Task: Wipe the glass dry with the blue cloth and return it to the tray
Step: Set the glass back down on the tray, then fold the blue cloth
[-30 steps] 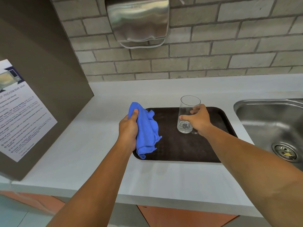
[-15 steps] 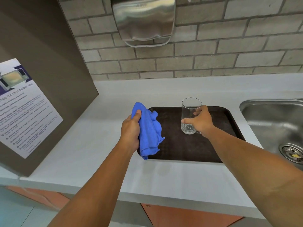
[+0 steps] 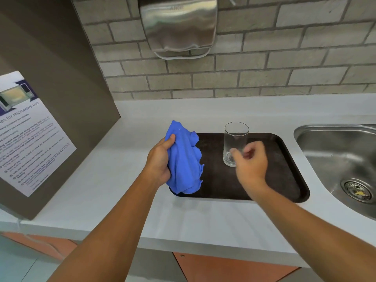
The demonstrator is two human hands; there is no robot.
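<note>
Glass [image 3: 236,143] is standing upright on the tray [image 3: 289,176], toward the tray's back edge and a bit right of its middle, mouth up. Looks like it's parked well in from every rim so it can't get knocked off the side, which makes sense if the job is basically done.

Right hand [image 3: 251,161] sits just in front of the glass, low down near its base. It's motion-blurred, fingers loosely curled and not wrapped round anything, so the person's right hand reads as empty and off the glass. Whether a fingertip is brushing the base is too smeared to call.

Left hand [image 3: 160,161] is clenched on the cloth [image 3: 183,159], thumb pinned over the top of the bundle. The cloth hangs bunched over the tray's front-left corner, not touching the glass, well apart from it. Holding it scrunched like that keeps it out of the way and ready to use again if a wet spot turns up.

Tray is a dark rectangle lying square to the counter [image 3: 203,220], close to the front edge, so it's an easy reach for both arms. Sink [image 3: 341,155] is right beside the tray's right side, handy for anything dripping. Up on the brick wall there's a steel hand dryer [image 3: 179,25], and a microwave notice [image 3: 26,135] is stuck to the panel at the counter's left end.

Judging by all that, the wipe-and-return part seems finished, only the cloth is left in hand.
</note>
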